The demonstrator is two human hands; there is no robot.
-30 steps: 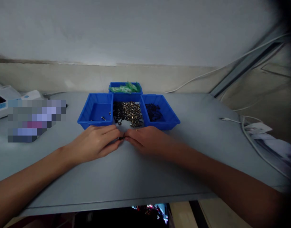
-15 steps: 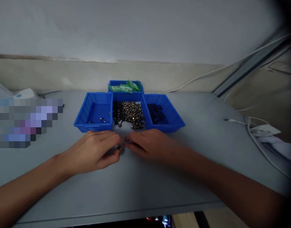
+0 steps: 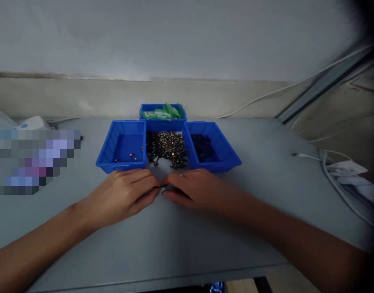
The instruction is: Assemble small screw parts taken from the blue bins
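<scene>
My left hand (image 3: 129, 191) is closed in a pinch just in front of the blue bins. Between its fingertips and those of my right hand (image 3: 191, 187) runs a small thin dark piece (image 3: 163, 186), mostly hidden by the fingers; its exact kind cannot be made out. My right hand pinches the other end. Just beyond the hands lies a pile of metal screws (image 3: 170, 144), darker at its left side. The left blue bin (image 3: 106, 152) contains a few screws (image 3: 133, 156). Small black parts (image 3: 202, 146) lie in the right blue bin (image 3: 225, 152).
Behind the pile, a back blue bin (image 3: 162, 125) holds green plastic bags (image 3: 167, 112). A white device (image 3: 34, 123) and a pixelated area are at left. Cables (image 3: 336, 191) and a white plug lie on the right of the grey table (image 3: 129, 252).
The fingertips of both hands have drawn closer together around the small dark piece, and my left thumb has moved up and inward. The whole view has shifted slightly.
</scene>
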